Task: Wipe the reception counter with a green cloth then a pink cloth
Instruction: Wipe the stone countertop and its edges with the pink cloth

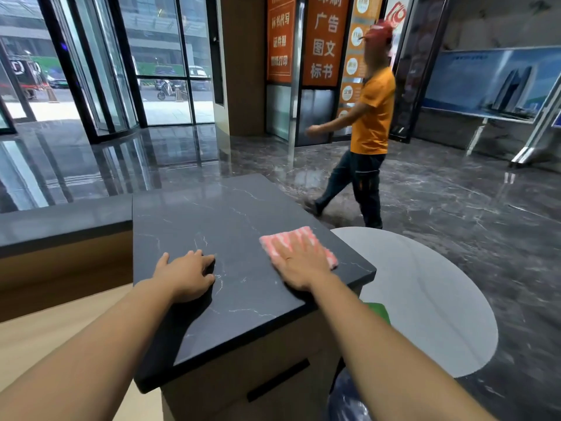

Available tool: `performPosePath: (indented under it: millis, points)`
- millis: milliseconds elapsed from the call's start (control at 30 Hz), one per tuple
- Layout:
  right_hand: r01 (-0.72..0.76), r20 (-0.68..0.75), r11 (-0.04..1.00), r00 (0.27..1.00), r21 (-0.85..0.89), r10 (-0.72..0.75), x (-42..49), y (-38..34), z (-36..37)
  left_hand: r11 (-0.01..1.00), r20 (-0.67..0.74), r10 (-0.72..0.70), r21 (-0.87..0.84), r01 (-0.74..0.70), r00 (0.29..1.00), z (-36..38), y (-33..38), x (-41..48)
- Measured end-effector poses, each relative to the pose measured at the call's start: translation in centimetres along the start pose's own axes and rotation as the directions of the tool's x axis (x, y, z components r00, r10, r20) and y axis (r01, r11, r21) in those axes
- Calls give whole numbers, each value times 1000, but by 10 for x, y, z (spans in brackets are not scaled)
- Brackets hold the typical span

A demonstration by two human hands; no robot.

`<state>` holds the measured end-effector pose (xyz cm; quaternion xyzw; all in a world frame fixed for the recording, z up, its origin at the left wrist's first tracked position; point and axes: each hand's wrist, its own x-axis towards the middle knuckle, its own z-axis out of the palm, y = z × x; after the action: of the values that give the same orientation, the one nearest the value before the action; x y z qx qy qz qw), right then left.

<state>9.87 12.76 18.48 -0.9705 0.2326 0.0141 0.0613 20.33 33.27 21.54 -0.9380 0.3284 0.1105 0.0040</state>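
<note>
The right arm reaches forward and slightly inward, forearm bare, crossing the near right edge of the reception counter [236, 214]; the right hand [299, 262] lies palm down with fingers straight and spread a little, pressing flat on the pink cloth [291, 233] without curling round it; the fingers are blurred, and a ring shows on one of them; the left arm comes in from the lower left, and the left hand [186, 275] rests on the dark veined top near its left edge, fingers loosely bent with the tips on the stone, thumb out to the side, holding nothing

The pink cloth lies flat on the right part of the counter top, close to its right edge and well apart from the left hand; its pink and white stripes run away from the wearer, roughly along the counter's right edge; its near part is hidden under the palm, so I cannot tell its long axis

A green patch [376, 311] shows below the counter's right edge, just beside the right forearm; whether it is the other cloth I cannot tell; a round pale table [425, 299] stands to the right, and a person in an orange shirt [370, 117] is mid-stride on the glossy floor [455, 202] beyond
</note>
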Motion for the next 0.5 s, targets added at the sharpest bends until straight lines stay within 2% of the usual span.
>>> performPosePath:
  millis: [100,200,367,500]
  points:
    - [-163,-1,986,987,41,163,-3,44,-16,1000,9,-4,0,4,1000,2,0,-3]
    - [-244,30,969,970,39,243,-4,78,-21,1000,2,7,8,-7,1000,2,1,-8]
    - [-281,68,959,958,20,279,-14,77,-15,1000,-15,16,2,-16,1000,4,2,-17]
    - [-231,49,972,972,28,230,-37,43,-1,999,-51,16,-29,-18,999,10,0,-23]
